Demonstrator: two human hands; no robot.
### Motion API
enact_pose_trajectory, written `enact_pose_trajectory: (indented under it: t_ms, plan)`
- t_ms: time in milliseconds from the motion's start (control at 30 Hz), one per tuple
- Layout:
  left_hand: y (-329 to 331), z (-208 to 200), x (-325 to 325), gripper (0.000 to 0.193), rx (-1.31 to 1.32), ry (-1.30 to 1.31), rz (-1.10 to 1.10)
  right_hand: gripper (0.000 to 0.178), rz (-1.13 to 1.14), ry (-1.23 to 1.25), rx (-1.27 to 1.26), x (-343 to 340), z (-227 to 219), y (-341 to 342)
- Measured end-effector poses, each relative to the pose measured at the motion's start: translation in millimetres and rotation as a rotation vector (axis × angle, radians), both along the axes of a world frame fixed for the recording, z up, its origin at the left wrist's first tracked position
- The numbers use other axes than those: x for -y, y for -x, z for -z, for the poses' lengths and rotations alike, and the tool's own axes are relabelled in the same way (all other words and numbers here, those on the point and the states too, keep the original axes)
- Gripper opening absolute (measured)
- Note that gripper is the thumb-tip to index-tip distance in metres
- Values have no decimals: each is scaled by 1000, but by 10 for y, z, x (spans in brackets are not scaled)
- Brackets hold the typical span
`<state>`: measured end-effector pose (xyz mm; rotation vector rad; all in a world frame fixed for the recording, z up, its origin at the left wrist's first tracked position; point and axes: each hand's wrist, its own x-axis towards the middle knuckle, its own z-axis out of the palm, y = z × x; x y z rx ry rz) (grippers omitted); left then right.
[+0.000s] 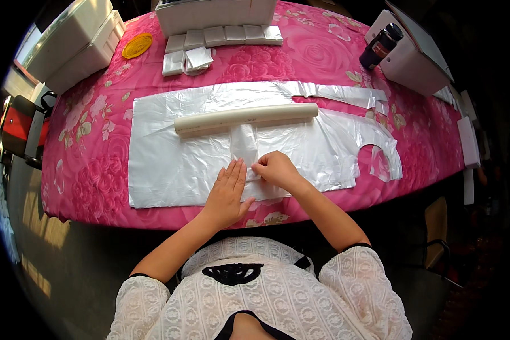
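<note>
A thin white plastic apron lies spread across the table, its round neck opening towards the right. On top of it rests a long off-white pipe, lying crosswise. From under the pipe a narrow folded plastic strip runs towards me. My left hand lies flat with fingers stretched out, pressing on the plastic beside the strip's near end. Just to its right, my right hand is closed in a pinch on the near edge of the plastic strip. Its fingertips partly hide what they grip.
Several small folded plastic packets line up before a white box at the back. A yellow round lid and white foam boxes stand at the far left. A dark bottle leans by another white box at right.
</note>
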<state>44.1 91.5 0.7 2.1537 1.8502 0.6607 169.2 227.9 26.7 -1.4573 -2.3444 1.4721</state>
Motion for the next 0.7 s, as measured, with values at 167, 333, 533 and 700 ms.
enact_pose_trajectory:
  t_ms: [167, 333, 533, 700]
  plan:
    - [-107, 137, 72, 82, -130, 109, -27, 25, 44, -115, -37, 86, 124, -24]
    - [-96, 156, 87, 82, -162, 114, -21, 28, 0, -284, -16, 260, 54, -115]
    - [-34, 82, 62, 73, -124, 70, -4, 43, -260, -996, -146, 258, 96, -186]
    - [82, 82, -31, 53, -110, -41, 32, 41, -705, -1022, -133, -14, 226, -138]
